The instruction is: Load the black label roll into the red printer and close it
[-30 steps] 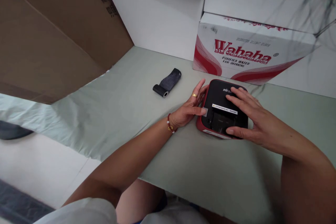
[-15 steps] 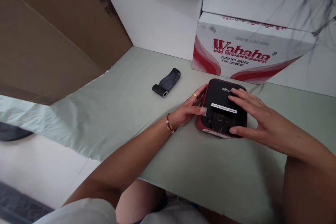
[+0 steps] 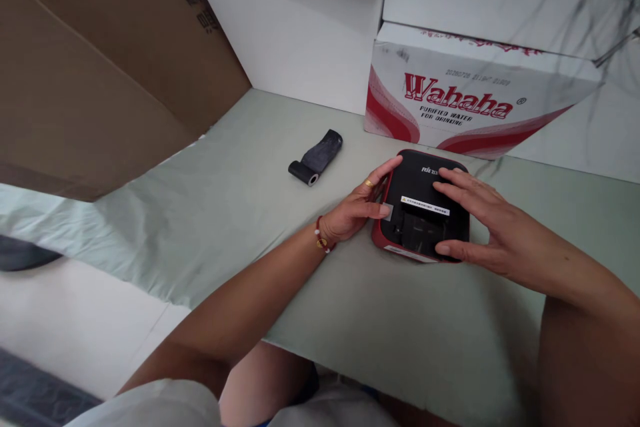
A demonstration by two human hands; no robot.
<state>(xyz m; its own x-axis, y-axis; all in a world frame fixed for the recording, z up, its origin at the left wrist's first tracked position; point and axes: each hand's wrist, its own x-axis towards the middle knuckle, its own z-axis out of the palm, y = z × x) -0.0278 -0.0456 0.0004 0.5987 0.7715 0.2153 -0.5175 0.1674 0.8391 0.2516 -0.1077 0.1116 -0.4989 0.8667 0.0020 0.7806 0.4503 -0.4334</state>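
Device (image 3: 415,187) between fingers (image 3: 463,193), Wahaha carton (image 3: 460,130) behind

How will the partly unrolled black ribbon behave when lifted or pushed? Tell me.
The black ribbon would probably sag, its unrolled stretch looking thin and creased. Its cylindrical end might roll if pushed. It seems light, its core hollow.

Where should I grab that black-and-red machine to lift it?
Probably by its red left side and the opposite one, a hand from each: the machine sits wide and low on the cloth, its top offering little grip.
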